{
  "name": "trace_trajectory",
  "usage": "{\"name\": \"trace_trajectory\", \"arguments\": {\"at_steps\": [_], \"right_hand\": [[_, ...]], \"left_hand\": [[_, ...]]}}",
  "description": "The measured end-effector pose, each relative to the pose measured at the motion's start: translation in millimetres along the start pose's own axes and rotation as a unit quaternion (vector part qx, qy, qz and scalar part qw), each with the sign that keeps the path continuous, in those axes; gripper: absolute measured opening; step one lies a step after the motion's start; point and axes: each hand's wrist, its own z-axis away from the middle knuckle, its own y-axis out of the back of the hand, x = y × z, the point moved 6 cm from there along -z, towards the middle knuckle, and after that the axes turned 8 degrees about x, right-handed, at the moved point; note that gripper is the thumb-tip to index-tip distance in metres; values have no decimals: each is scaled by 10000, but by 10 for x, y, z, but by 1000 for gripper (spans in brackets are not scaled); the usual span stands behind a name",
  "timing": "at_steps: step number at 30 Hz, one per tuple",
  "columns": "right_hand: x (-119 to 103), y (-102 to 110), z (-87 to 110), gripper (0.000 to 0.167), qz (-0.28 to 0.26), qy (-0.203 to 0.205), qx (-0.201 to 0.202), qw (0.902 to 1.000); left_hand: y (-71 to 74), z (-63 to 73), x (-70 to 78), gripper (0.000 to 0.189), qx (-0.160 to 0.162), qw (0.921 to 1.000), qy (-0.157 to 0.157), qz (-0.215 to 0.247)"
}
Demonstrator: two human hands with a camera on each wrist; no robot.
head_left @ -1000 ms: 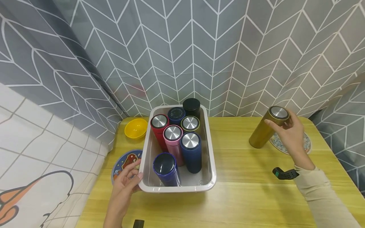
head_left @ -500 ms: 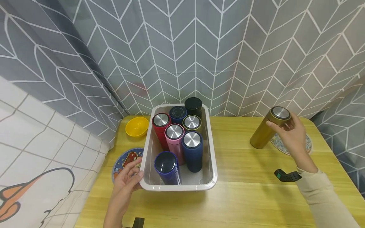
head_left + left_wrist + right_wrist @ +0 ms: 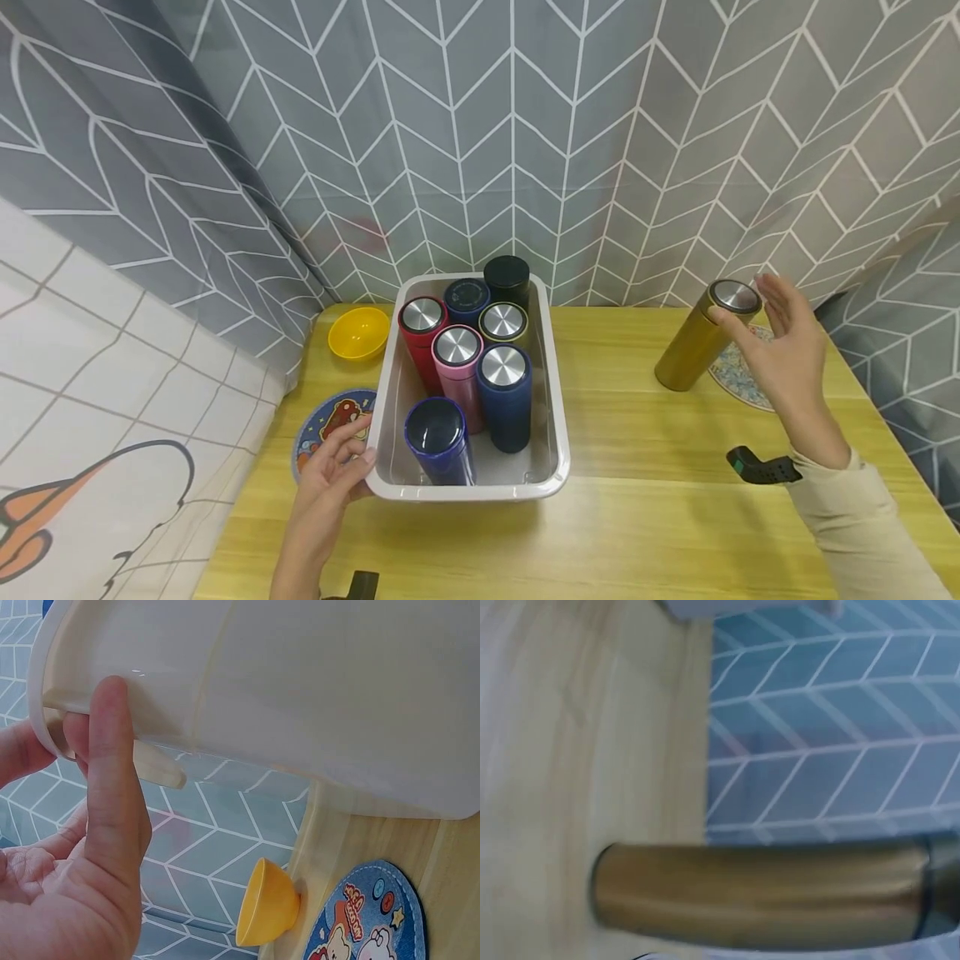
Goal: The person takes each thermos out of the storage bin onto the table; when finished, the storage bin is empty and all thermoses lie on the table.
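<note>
My left hand (image 3: pixel 326 475) grips the near-left corner of a white plastic bin (image 3: pixel 480 493), thumb on the rim and fingers against the outer wall, as the left wrist view shows. Standing in the bin are several thermos flasks: a red one (image 3: pixel 422 329), a pink one (image 3: pixel 459 379), a dark blue one (image 3: pixel 506 408), a shiny blue one (image 3: pixel 441 454) and others behind. On the right, a gold thermos flask (image 3: pixel 688 348) stands on the table. My right hand (image 3: pixel 791 367) is beside its silver-topped lid, fingers spread away and thumb tip close to the near side.
A yellow bowl (image 3: pixel 358 333) and a round blue cartoon mat (image 3: pixel 318 429) lie left of the bin. A round patterned mat (image 3: pixel 738 385) is partly behind the gold flask. A grey patterned curtain (image 3: pixel 525 167) hangs along the back edge of the wooden table (image 3: pixel 630 533).
My right hand has loosened from the gold thermos flask and drawn slightly right, its fingers spreading. The flask stays in place. My left hand keeps its grip on the bin.
</note>
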Motion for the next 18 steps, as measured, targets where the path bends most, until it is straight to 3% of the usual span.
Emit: {"name": "trace_trajectory", "arguments": {"at_steps": [4,10,13,18], "right_hand": [[-297,-49,116,70,-75,506,-159,9986],[-731,-160,360,65,-879,1397,-275,9859],[-879,-255,487,64,-1129,1638,-680,9777],[-1002,-476,717,62,-1631,1696,-1816,9548]], "left_hand": [[-1,1,6,42,6,10000,16,-31],[-2,5,15,42,54,9999,60,-150],[-6,8,24,42,69,9998,53,-167],[-1,16,31,41,141,9994,147,-292]]}}
